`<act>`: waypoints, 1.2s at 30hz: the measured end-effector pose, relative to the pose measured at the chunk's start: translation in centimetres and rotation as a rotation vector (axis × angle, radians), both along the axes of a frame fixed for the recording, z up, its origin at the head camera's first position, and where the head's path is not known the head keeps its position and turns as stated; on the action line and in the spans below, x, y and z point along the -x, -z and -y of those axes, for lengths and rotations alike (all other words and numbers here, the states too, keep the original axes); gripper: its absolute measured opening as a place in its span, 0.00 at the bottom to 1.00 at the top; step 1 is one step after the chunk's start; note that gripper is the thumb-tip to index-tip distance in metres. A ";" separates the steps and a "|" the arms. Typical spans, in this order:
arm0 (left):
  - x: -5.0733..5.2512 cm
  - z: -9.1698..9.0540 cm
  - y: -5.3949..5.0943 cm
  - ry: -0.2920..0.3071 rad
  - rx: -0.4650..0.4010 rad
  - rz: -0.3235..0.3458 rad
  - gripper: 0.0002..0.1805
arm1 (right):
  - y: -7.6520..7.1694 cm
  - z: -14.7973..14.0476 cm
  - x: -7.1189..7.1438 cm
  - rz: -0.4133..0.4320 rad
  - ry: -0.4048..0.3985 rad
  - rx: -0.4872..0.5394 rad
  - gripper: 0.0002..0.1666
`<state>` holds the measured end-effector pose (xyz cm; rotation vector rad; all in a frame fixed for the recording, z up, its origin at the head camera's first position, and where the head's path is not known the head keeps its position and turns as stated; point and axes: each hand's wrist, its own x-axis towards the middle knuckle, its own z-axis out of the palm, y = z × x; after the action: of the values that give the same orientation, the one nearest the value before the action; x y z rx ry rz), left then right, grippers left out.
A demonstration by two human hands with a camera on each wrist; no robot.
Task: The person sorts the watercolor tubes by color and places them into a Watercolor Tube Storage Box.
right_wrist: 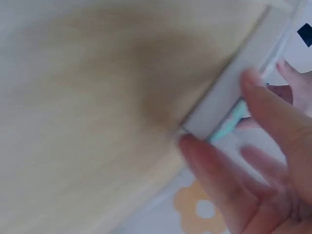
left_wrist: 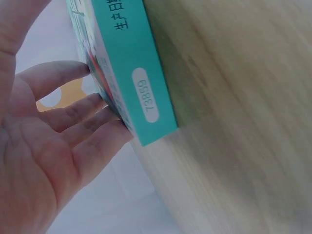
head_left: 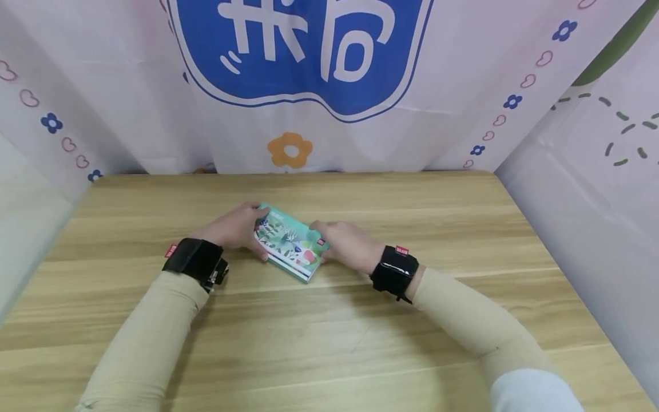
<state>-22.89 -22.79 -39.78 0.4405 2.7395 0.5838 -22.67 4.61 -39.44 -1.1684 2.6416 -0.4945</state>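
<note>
A small flat teal box [head_left: 288, 237] with a leaf-and-flower print lies slantwise between both hands, low over the wooden table. My left hand [head_left: 237, 228] holds its left end, thumb and fingers on opposite edges. In the left wrist view, fingertips of the left hand [left_wrist: 73, 122] touch the box beside its teal side [left_wrist: 134, 73], which carries printed characters and a number. At the right end, my right hand [head_left: 352, 245] grips the box between thumb and fingers. A pale side of the box [right_wrist: 234, 83] faces the right wrist camera, with the thumb pressed against it.
The wooden table [head_left: 329, 343] extends around the box on all sides. Behind it hangs a white printed curtain [head_left: 128, 114] with a blue sign and an orange flower. More white cloth [head_left: 592, 189] borders the right side.
</note>
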 end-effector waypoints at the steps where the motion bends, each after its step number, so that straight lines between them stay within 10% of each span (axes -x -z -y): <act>1: -0.1 0.0 -0.1 0.000 0.001 -0.002 0.64 | -0.1 0.1 -0.2 -0.043 -0.041 -0.041 0.33; 10: 0.0 -0.1 -0.2 -0.010 -0.007 -0.013 0.64 | 2.6 -0.6 -1.2 -0.690 -0.307 -0.316 0.30; 15: 0.5 -0.1 0.7 -0.066 -0.006 -0.007 0.64 | 3.1 -0.8 0.4 -0.405 -0.246 -0.221 0.29; 20: -0.7 -3.1 1.3 -0.243 0.055 0.001 0.69 | 2.7 -2.3 3.2 -0.105 -0.041 -0.058 0.26; 28: -1.5 -8.3 1.3 -0.234 0.217 -0.148 0.61 | 2.6 -5.5 4.9 -0.111 0.076 -0.009 0.25; 36: -0.6 -5.4 1.2 -0.247 -0.027 -0.091 0.53 | 1.7 -6.8 5.4 -0.053 0.154 0.074 0.29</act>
<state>-22.24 -17.42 -41.02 0.1369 2.8994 0.6764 -28.12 11.36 -41.12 -1.0151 2.7952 -0.6012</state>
